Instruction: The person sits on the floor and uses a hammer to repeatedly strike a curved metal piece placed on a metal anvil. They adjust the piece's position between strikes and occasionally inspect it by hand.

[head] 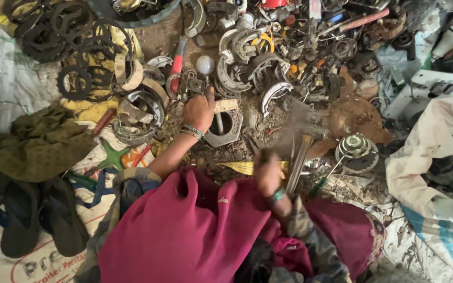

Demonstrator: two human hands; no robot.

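Left hand (pixel 199 111) is what I see first: it is closed down on a grey metal housing (pixel 225 127) with a round hole, gripping its upper rim, beaded bangles on the wrist. That housing lies on the dirt floor (pixel 247 149) right under the hand, with a thin rod standing in its hole. My right hand (pixel 267 173) is nearer to me and blurred; it is fisted around a hammer handle (pixel 299 162), whose long pale shaft angles up and away from the fist toward the housing's right side.

Between the two hands I have a small patch of littered floor, the only loose room here. A yellowish strip (pixel 245 166) lies just left of the right hand. Just left of the left hand sits a ring-shaped drum part (pixel 140 116) holding a bent metal piece. Beyond the left hand lie a red-handled tool (pixel 176 65), a white ball (pixel 204 64) and curved brake shoes (pixel 245 44), packed edge to edge. Far left of it, black sprockets (pixel 74 50) are heaped on a yellow cloth, with an olive rag (pixel 38 141) below them and dark sandals (pixel 40 212) on a printed sack.

Right of the right hand sit a rusty disc (pixel 356 118) and a round coil part (pixel 356 149), then a white sack (pixel 436 157) closing that side.
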